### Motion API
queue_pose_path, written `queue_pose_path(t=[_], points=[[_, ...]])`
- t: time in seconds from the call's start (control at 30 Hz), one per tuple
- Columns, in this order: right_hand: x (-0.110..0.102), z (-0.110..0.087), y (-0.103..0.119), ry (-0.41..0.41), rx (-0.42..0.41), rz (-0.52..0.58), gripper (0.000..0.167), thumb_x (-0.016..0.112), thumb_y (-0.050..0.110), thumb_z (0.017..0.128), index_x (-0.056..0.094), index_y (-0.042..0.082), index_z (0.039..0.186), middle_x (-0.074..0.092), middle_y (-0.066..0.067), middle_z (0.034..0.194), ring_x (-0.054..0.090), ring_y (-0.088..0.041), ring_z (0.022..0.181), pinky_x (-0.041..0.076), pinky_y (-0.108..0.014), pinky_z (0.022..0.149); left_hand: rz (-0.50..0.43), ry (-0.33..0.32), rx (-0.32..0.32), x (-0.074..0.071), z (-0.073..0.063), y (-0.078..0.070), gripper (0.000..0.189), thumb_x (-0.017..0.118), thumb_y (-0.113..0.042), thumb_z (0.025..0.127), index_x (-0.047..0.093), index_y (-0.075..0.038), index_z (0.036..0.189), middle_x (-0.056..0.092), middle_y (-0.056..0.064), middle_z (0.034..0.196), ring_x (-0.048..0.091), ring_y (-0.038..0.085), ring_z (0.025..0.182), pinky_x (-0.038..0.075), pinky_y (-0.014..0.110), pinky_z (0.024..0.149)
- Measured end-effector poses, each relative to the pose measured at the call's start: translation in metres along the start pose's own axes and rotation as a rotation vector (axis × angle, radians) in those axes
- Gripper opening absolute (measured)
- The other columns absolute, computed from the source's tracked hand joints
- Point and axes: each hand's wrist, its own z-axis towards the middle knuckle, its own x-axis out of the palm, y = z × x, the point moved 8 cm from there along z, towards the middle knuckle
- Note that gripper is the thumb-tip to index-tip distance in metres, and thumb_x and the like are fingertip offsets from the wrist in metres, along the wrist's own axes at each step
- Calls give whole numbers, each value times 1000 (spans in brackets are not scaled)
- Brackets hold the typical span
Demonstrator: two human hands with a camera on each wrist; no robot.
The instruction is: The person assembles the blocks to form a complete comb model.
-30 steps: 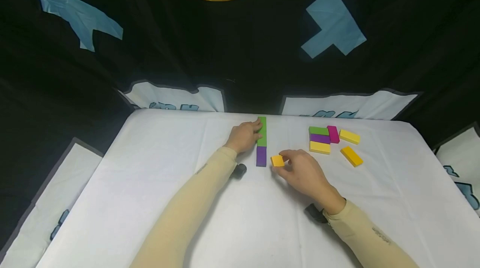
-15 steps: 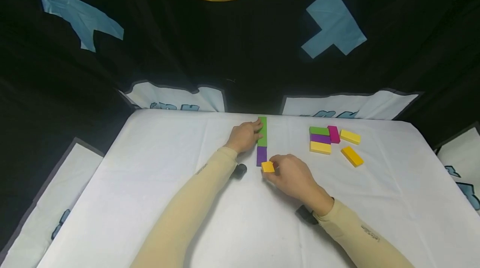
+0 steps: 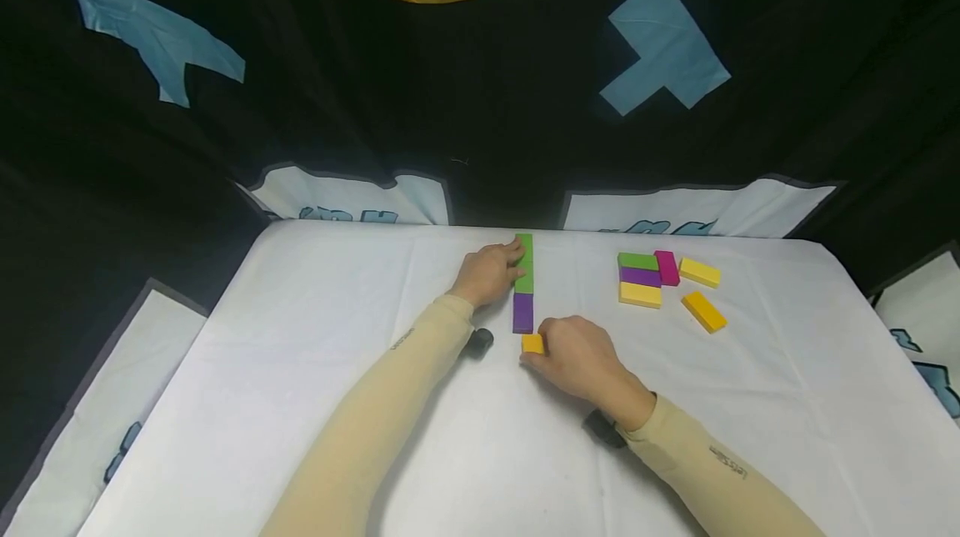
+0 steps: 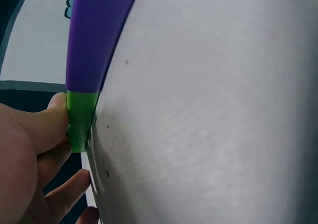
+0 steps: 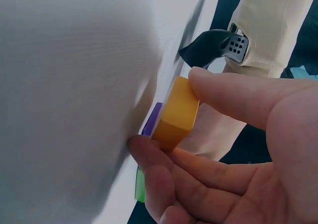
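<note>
While the left hand (image 3: 486, 273) rests fingertips on the long green rectangular strip (image 3: 527, 266) in the head view, the purple rectangular block (image 3: 522, 313) lies at that strip's near end, in line with it, on the white cloth-covered counter (image 3: 420, 437). Just on the near side of the purple block, the right hand (image 3: 581, 356) holds an orange-yellow brick-shaped block (image 3: 532, 343); whether the two blocks touch cannot be told. Well to the right of the purple block, a flat green oblong block (image 3: 637, 261), a second purple oblong block (image 3: 641, 277) and a yellow oblong block (image 3: 640, 295) lie side by side. Farther right of it are a magenta oblong block (image 3: 667, 268) and two loose yellow blocks (image 3: 705, 313).

In the left wrist view, the left hand's thumb touches the green strip beyond the purple block, its other fingers loosely spread.

In the right wrist view, the right hand pinches the orange-yellow block between thumb and fingers, partly hiding the purple block behind it.
</note>
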Motion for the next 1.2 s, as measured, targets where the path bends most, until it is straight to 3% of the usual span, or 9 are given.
queue_pose_path(t=[0.13, 0.37, 0.63, 0.73, 0.97, 1.2], points=[[1, 3, 4, 14, -5, -4, 35, 84, 34, 82, 63, 10, 69, 43, 5, 53, 42, -13, 52, 34, -26, 46, -7, -4, 0, -1, -1, 0, 50, 58, -33, 102, 49, -17, 149, 36, -3, 160, 38, 24, 145, 33, 47, 118], [3, 5, 5, 51, -19, -31, 36, 87, 35, 78, 62, 10, 71, 51, 4, 57, 47, -13, 55, 40, -28, 47, -3, -3, 5, 0, 0, -1, 50, 57, -34, 103, 49, -17, 149, 36, -2, 160, 38, 24, 145, 32, 46, 118], [-5, 2, -5, 20, -75, 58, 31, 87, 25, 78, 77, 7, 102, 66, 5, 76, 56, -12, 72, 53, -31, 67, -4, -5, -6, -1, 0, -1, 50, 58, -34, 102, 49, -18, 149, 36, -4, 160, 38, 24, 145, 33, 49, 117], [-4, 1, -4, 26, -133, 74, 30, 87, 23, 79, 77, 8, 104, 69, 4, 83, 57, -11, 76, 54, -32, 73, 1, -2, -9, -1, 0, 0, 50, 57, -35, 102, 49, -19, 149, 36, -4, 160, 38, 24, 145, 32, 49, 117], [0, 2, 5, 4, -265, -42, 24, 86, 20, 80, 76, 11, 99, 63, 6, 75, 55, -11, 71, 50, -28, 62, 2, 2, -2, 0, 1, -1, 50, 57, -34, 103, 48, -18, 150, 35, -3, 160, 37, 24, 146, 32, 48, 118], [0, 5, 6, -27, -281, -44, 21, 86, 20, 79, 77, 13, 98, 65, 7, 76, 58, -10, 72, 50, -27, 61, -2, -2, -8, 1, 0, 0, 50, 57, -34, 103, 48, -18, 149, 35, -3, 160, 37, 24, 146, 31, 49, 118]])
